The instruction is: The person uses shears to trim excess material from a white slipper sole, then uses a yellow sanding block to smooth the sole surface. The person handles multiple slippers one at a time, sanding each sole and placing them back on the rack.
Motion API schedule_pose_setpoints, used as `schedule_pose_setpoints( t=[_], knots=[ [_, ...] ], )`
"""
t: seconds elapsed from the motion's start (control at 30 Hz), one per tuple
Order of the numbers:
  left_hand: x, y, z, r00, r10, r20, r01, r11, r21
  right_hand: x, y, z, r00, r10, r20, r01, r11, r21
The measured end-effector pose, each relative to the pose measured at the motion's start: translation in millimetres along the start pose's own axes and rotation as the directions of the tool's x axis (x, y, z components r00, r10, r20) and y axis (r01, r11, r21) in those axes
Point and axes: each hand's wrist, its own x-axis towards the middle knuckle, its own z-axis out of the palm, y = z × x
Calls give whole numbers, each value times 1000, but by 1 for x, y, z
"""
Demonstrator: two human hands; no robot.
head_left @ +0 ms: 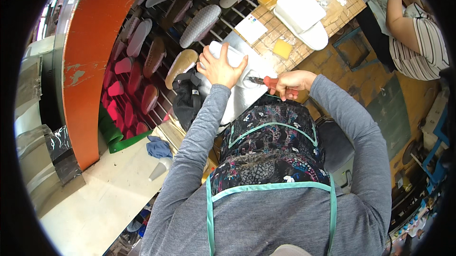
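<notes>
My left hand holds a white shoe-like piece from above, its fingers and thumb spread over the rounded top. The piece lies on a pale work surface in front of my apron. To its right, my right hand is closed round red-handled pliers. Their dark jaws point left and meet the near right end of the white piece. Whether the jaws bite on anything is too small to tell. Beside my left wrist sits a black mesh bag or cap-like item.
Another white shoe piece rests on the wooden bench, with yellow blocks and a white card nearby. A rack of soles and sandals stands left, past it an orange post. A person in a striped top is at right.
</notes>
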Motion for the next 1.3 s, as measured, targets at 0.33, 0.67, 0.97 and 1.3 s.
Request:
schedule_pose_setpoints(
  t=[0.33, 0.67, 0.97, 1.3],
  knots=[
    [3, -4, -2, 999, 52, -4, -53, 999, -13, -20, 7, 18, 300, -858, -418, 242, 492, -836],
    [4, -5, -3, 998, 55, -9, -55, 998, -23, -11, 30, 68, 303, -925, -230, -554, 26, -832],
    [4, -4, 3, 999, 25, -28, -26, 998, -62, -37, -32, 7, 892, -387, -231, -55, 415, -908],
    [1, -5, 1, 999, -2, -32, -1, 996, -91, -37, 4, 29, 873, -176, -455, 241, 967, 88]
  ],
)
